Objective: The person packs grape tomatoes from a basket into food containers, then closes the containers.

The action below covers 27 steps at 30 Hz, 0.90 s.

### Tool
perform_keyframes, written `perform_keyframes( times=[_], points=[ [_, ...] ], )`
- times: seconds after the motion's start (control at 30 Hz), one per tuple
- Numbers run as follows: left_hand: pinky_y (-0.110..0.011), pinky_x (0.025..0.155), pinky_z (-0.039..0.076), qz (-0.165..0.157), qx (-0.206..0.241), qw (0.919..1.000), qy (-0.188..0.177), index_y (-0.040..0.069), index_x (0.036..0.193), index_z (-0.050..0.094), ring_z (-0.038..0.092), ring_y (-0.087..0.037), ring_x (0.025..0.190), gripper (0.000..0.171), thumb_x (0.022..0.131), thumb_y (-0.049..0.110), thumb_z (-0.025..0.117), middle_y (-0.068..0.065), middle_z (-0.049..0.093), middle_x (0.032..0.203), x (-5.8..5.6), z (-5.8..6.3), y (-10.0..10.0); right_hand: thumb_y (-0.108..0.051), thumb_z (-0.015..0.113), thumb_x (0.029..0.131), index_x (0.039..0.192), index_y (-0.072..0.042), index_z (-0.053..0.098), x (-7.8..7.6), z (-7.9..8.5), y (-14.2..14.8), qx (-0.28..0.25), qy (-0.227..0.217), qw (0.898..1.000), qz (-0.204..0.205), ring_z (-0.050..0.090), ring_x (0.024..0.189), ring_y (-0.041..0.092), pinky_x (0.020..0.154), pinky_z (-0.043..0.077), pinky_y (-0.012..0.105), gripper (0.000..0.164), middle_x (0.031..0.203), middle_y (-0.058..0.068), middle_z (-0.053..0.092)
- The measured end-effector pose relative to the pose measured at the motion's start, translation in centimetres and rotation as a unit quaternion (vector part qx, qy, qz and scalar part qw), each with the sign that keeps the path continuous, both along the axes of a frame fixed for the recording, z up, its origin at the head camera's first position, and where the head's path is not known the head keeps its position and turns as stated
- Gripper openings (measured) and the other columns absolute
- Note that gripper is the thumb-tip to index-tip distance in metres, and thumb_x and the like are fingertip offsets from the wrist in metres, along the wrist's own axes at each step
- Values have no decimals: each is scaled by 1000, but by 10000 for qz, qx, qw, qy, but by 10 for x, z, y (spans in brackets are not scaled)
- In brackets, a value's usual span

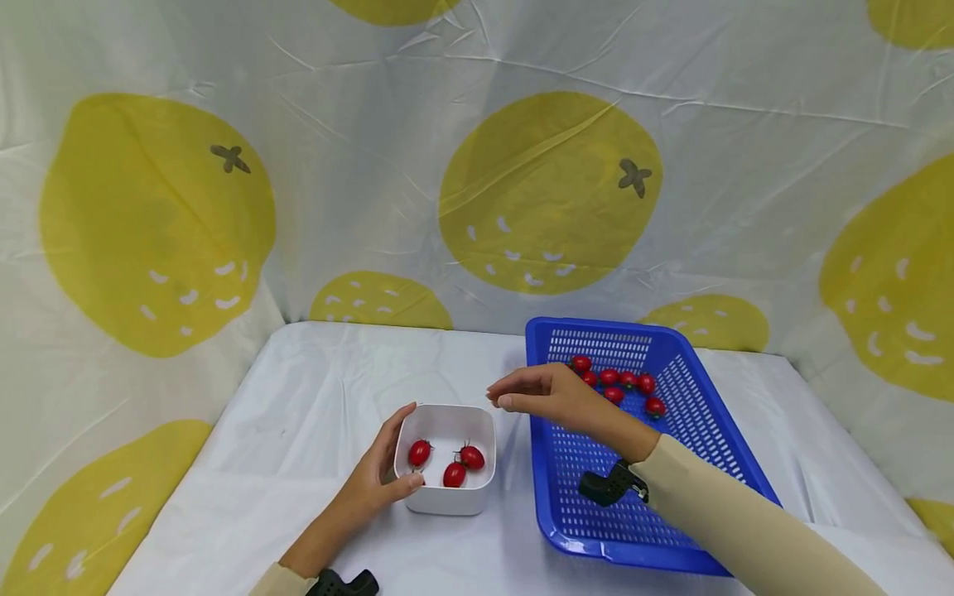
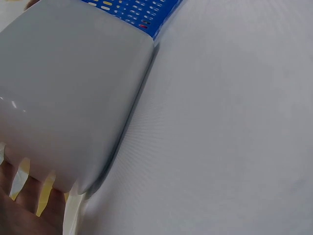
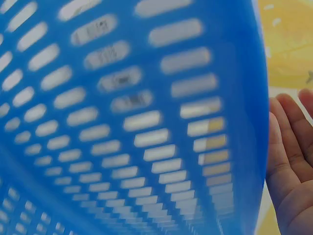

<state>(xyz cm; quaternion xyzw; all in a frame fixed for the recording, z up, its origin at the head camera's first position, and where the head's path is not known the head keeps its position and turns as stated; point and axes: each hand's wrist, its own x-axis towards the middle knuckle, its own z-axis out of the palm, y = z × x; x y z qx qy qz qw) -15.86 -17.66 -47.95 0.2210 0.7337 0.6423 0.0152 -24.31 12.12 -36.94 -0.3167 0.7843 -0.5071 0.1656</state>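
Note:
A square white plastic container (image 1: 450,499) stands on the table with several small red tomatoes (image 1: 454,474) inside. My left hand (image 1: 373,472) grips it at the left, thumb over the near rim and fingers along the side. In the left wrist view, its fingers (image 2: 32,196) lie against the container's wall. Between the container and a blue basket (image 1: 547,497) hovers my right hand (image 1: 555,401), over the basket's left rim, fingertips pointing toward the container. Its fingers are slightly bent, thumb close below them, and no tomato shows at the tips. More tomatoes (image 1: 609,377) lie in the basket's far part.
The slotted basket stands to the right of the container, its long sides running away from me. A white cloth (image 1: 335,389) covers the table. Behind rises a hanging curtain (image 1: 358,165) printed with large yellow fruit. Both wrists wear black straps (image 1: 614,483).

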Motion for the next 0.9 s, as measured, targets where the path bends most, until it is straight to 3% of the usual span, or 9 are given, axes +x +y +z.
perform_keyframes(
  times=[0.33,0.53,0.9],
  points=[
    [-25,110,26,-21,-9,9999,153,15,154,18,22,-33,143,81,86,8,62,-5,26,155,-1,0,0,-25,65,93,117,-13,70,-3,2,35,-19,72,9995,-312,65,105,25,88,52,29,27,113,9,69],
    [-22,109,25,-62,56,9999,149,16,154,18,20,-31,144,81,86,7,62,-4,25,155,-1,0,0,-30,67,91,116,-16,70,-5,1,50,184,50,9974,-692,66,104,18,87,52,29,28,112,4,69],
    [-24,110,25,-72,71,9999,131,19,154,19,19,-33,144,81,86,8,62,-6,25,155,-1,-2,0,-34,68,90,115,-15,71,-19,-7,74,304,114,9919,-1229,66,98,23,78,55,34,31,112,8,70]
  ],
)
